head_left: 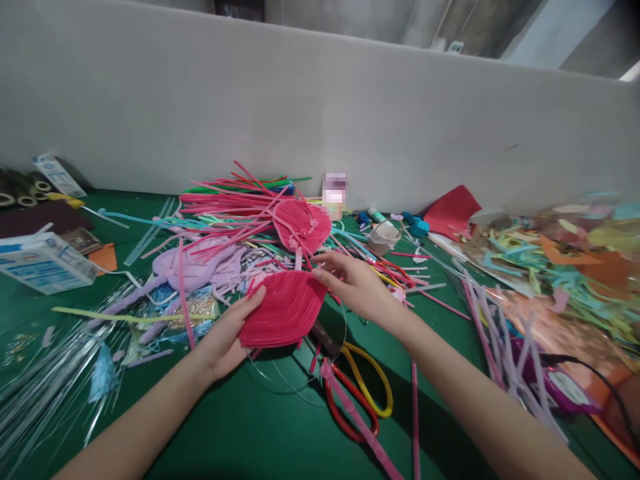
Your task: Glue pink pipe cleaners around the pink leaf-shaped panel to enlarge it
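A red panel [283,310] built from rows of pipe cleaners lies in my left hand [233,337], thumb on its face and the other fingers hidden behind. My right hand [355,283] pinches at the panel's upper right corner with bent fingers. Just beyond it sits a second red pipe-cleaner piece [303,227] of rounded shape. Scissors [377,380] with red and yellow handles lie under and right of the panel, blades partly covered. A pink strip [363,420] crosses the handles. Thin clear line [285,383] loops beneath the panel.
Red pipe cleaners [225,200] are heaped at the back, beside a lilac pipe-cleaner piece [200,263]. Silver strands [60,373] and a white-blue box [45,260] are left. Right are lilac strips [500,333], a purple corded device [565,387] and paper scraps. A pale partition [250,100] stands behind.
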